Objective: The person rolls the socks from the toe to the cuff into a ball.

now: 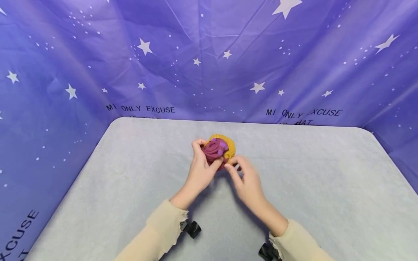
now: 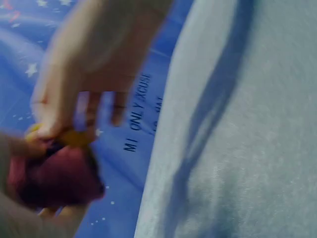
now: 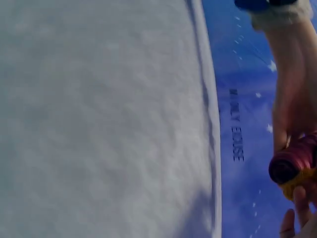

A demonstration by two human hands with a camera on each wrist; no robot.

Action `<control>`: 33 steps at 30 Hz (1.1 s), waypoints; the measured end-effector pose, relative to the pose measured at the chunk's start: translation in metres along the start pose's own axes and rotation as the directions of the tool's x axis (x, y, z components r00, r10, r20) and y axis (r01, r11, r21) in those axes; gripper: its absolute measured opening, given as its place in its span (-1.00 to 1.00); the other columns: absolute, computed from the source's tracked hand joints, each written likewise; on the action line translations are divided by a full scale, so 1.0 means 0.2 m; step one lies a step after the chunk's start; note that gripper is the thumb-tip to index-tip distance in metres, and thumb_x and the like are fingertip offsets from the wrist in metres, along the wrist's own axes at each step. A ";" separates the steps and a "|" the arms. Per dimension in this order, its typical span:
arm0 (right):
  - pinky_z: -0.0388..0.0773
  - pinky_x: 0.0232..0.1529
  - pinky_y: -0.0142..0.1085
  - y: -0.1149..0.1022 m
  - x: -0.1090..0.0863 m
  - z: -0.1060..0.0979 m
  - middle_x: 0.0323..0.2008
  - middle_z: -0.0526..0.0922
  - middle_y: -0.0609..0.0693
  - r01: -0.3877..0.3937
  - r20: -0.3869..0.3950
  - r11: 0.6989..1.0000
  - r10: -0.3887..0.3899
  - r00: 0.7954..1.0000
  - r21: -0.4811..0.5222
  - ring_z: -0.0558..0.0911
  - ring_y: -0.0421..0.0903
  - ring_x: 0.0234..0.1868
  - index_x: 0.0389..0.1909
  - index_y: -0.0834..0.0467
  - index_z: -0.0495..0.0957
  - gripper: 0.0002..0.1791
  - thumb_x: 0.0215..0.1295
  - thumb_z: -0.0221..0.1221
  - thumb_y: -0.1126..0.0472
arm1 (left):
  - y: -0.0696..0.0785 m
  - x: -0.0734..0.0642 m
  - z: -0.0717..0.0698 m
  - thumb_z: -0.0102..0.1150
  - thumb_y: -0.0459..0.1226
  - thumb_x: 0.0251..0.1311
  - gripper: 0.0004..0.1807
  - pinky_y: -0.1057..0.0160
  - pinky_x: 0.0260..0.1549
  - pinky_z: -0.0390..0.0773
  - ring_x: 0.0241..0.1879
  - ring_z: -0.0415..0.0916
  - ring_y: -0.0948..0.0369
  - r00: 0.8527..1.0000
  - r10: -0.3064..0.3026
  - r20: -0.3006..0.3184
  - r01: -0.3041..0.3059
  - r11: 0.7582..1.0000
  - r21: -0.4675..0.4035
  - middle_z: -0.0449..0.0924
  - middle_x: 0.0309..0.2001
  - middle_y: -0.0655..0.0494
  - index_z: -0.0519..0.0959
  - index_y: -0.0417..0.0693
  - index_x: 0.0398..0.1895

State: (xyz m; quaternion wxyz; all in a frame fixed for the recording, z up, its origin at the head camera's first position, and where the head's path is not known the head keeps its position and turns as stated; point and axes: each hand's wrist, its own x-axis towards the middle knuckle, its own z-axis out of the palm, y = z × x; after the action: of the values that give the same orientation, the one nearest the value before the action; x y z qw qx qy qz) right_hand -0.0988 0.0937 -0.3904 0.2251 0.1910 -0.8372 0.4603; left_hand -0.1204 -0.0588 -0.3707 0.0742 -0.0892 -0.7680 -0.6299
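A bundle of coiled maroon, cord-like loops with purple pieces among them is held above the table; its exact kind is unclear. Around its far and right side runs a mustard ribbed knit band. My left hand grips the bundle from the left, thumb across its near side. At the bundle's lower right, my right hand pinches the edge of the mustard band between thumb and forefinger. The left wrist view shows the bundle's maroon side blurred. In the right wrist view, the maroon loops appear at the right edge.
A light grey table with rounded corners spreads beneath both hands. Behind it and along its sides hangs a purple-blue curtain with white stars and black lettering. Small black devices are strapped near both cream sleeve cuffs.
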 end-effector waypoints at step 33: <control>0.67 -0.29 -0.45 0.10 0.07 -0.18 -0.37 0.71 -0.22 -0.320 0.183 0.770 0.263 0.947 0.552 0.67 -0.34 -0.37 -0.25 0.12 0.62 -0.84 0.37 0.14 0.43 | 0.02 -0.04 -0.12 0.31 -0.48 0.14 -0.51 0.29 0.06 0.62 0.03 0.43 0.18 0.935 0.134 0.328 -0.092 0.986 -0.139 0.44 0.04 -0.03 0.31 -0.09 0.07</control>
State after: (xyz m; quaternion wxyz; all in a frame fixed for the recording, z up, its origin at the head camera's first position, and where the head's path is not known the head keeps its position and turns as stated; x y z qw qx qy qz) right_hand -0.1125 0.1329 -0.3794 0.0428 0.1391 -0.6883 0.7107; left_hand -0.1109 -0.0828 -0.3645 -0.0273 -0.2437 -0.7234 -0.6454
